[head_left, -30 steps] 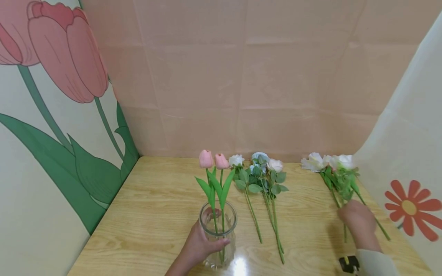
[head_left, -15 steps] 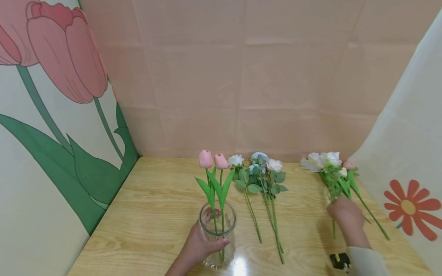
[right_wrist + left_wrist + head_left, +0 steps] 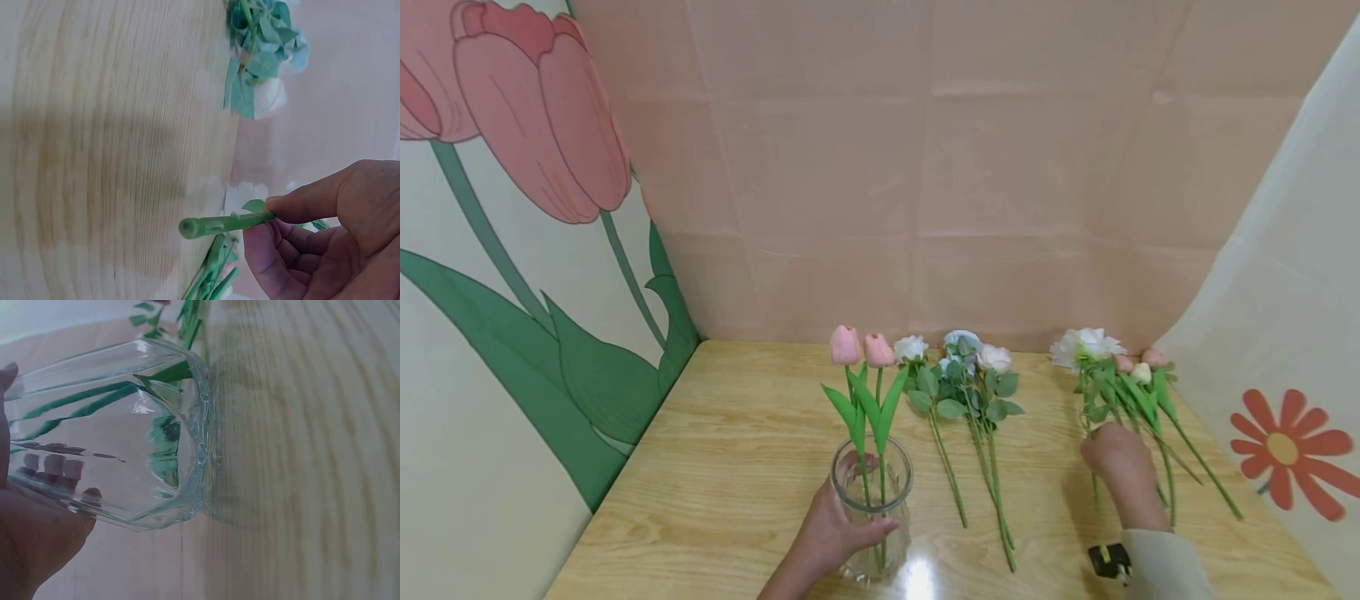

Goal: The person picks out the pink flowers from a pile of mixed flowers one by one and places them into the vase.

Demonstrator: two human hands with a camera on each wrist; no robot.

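- Clear glass: the vase (image 3: 897,546) stands upright on the wooden surface (image 3: 737,433), two pink tulips (image 3: 878,352) rising from its mouth.
- The left hand (image 3: 837,529) has its grip curled round the vase's side, spread only as wide as the glass, thumb across the front.
- Well to the right of the vase, the right hand (image 3: 1122,462) has its grip nearly closed, thumb and fingertip pinching a green stem (image 3: 219,225).
- That hand covers part of the stem; which bloom tops it is hard to tell, near the white flower (image 3: 1086,346).
- In the left wrist view, fingers blur through the vase wall and the hand is cut off.
- Just right of the vase lie rose stems (image 3: 988,467), their leaves overlapping.
- A yellow mark on the black device (image 3: 1108,560) by the right cuff is too small to read.
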